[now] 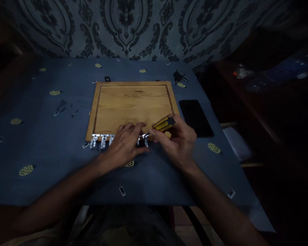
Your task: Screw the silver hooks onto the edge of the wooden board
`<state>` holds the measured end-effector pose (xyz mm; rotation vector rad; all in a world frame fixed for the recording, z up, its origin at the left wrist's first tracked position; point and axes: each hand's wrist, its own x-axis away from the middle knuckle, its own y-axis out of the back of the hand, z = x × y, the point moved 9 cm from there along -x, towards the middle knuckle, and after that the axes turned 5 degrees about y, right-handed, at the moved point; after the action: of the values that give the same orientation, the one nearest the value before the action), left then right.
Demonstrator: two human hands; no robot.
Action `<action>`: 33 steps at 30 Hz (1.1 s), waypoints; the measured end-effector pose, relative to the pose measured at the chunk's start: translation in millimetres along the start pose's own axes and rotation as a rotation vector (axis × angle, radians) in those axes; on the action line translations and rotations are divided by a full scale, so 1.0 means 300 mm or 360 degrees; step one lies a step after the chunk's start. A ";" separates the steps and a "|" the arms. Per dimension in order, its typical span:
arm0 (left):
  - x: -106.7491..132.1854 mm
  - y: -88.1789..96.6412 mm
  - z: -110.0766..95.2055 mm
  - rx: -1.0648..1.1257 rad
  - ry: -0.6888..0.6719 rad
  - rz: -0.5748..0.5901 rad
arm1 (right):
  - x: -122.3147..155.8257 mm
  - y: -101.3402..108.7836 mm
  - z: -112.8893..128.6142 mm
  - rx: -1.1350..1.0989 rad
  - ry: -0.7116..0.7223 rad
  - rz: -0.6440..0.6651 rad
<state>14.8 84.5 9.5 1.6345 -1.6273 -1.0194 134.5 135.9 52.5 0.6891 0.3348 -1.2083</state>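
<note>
A wooden board (pixel 132 104) with a raised frame lies on a blue cloth-covered table (pixel 41 153). A row of several metal hooks (pixel 99 140) runs along its near edge. My left hand (pixel 125 145) rests fingers-down over the hooks in the middle of that row, pressing on them. My right hand (pixel 178 140) is closed round a yellow-and-black screwdriver (pixel 164 124), its tip pointing left toward a hook beside my left fingertips.
A black phone (pixel 196 118) lies right of the board. Small screws and a dark tool (pixel 60 107) sit at the left, another dark tool (pixel 179 77) at the back right. Patterned wallpaper rises behind. A dark shelf stands at the right.
</note>
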 end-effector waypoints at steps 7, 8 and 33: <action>0.002 0.002 0.003 -0.0017 0.0012 0.0002 | 0.014 0.009 -0.011 -0.0008 -0.0007 -0.0090; 0.002 0.003 0.003 -0.0016 0.0010 0.0004 | 0.018 0.023 -0.013 -0.0029 -0.0019 -0.0160; 0.002 0.000 0.004 0.0028 0.0048 0.0063 | 0.025 0.024 -0.042 -0.0034 -0.0120 -0.0114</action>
<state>13.8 83.9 8.9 1.6148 -1.6468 -0.9585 145.4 139.8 41.0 0.6158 0.3111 -1.2934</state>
